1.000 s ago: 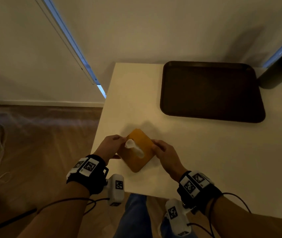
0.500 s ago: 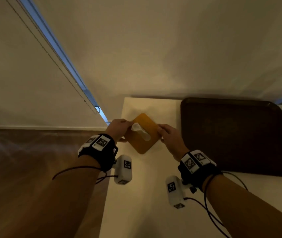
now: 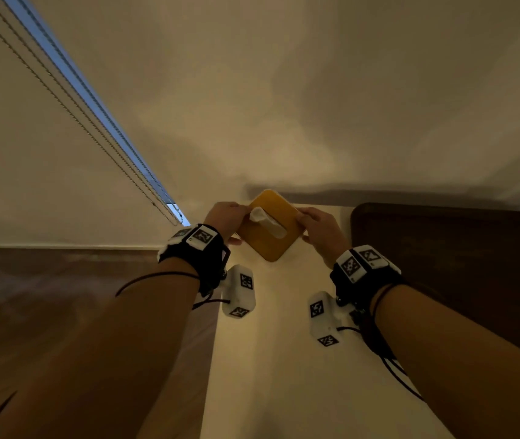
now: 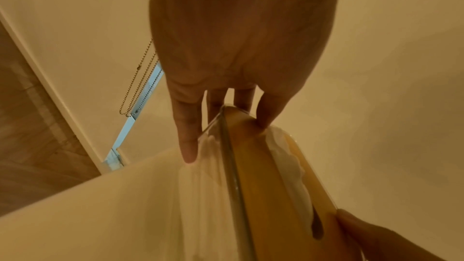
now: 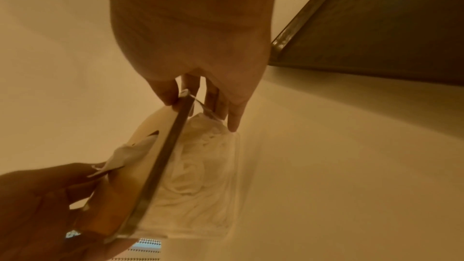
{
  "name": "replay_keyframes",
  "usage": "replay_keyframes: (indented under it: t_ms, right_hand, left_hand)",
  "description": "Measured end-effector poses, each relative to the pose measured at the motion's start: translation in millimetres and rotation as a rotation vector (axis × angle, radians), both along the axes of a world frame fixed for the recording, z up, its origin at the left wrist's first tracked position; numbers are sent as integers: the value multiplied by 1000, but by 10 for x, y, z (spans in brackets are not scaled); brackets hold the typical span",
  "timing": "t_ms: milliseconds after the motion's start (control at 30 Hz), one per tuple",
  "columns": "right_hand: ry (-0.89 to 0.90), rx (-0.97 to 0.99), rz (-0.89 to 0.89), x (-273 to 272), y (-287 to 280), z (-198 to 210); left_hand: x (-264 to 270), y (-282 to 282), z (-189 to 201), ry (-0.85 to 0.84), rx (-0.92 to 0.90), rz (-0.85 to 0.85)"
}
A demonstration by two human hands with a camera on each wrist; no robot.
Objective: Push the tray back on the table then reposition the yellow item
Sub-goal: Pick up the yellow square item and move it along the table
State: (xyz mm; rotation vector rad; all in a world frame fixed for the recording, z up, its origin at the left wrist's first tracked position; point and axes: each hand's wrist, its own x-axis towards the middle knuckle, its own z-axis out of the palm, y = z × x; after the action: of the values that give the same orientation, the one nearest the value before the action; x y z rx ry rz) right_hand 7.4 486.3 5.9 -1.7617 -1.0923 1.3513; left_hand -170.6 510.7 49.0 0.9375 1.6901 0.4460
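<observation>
The yellow item (image 3: 271,236) is a clear tissue box with a yellow lid and a white tissue (image 3: 266,224) sticking out of its slot. It is at the table's back left corner, turned corner-on to me. My left hand (image 3: 225,217) pinches its left corner and my right hand (image 3: 318,226) pinches its right corner. In the left wrist view my left hand (image 4: 226,126) has its thumb on the lid (image 4: 263,186). In the right wrist view my right hand (image 5: 200,106) clamps the box (image 5: 195,176). The dark brown tray (image 3: 442,248) lies to the right, against the wall. Whether the box rests on the table I cannot tell.
The cream table (image 3: 284,375) ends at a left edge just beside my left wrist, with wooden floor (image 3: 46,312) below. A wall rises straight behind the box. A bead chain (image 4: 140,86) hangs by a window strip at the left. The tray's rim (image 5: 288,37) is close to my right hand.
Both hands have carried the yellow box from near the table's front edge to its back left corner, beside the tray. The grip on both corners is the same. The head view has tilted up.
</observation>
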Motion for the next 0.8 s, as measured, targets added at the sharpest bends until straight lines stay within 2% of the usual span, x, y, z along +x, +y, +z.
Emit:
replay_keyframes:
  t_ms: [67, 167, 333, 433, 600, 800]
  right_hand:
    - [-16, 1, 11, 10, 38, -30]
    - [-37, 1, 23, 20, 29, -55]
    - [-133, 113, -47, 62, -5, -29]
    - [-115, 146, -39, 54, 17, -4]
    - [-126, 153, -26, 35, 4, -1]
    - [-104, 135, 8, 36, -43, 1]
  left_hand:
    - [7, 6, -12, -27, -7, 18]
    - [-23, -62, -76, -93, -2, 135]
    - [-11, -595, -238, -191, 85, 466]
    - [153, -898, -302, -278, 65, 459]
    - [239, -816, -449, -137, 115, 415]
    - [136, -635, -224, -77, 156, 330]
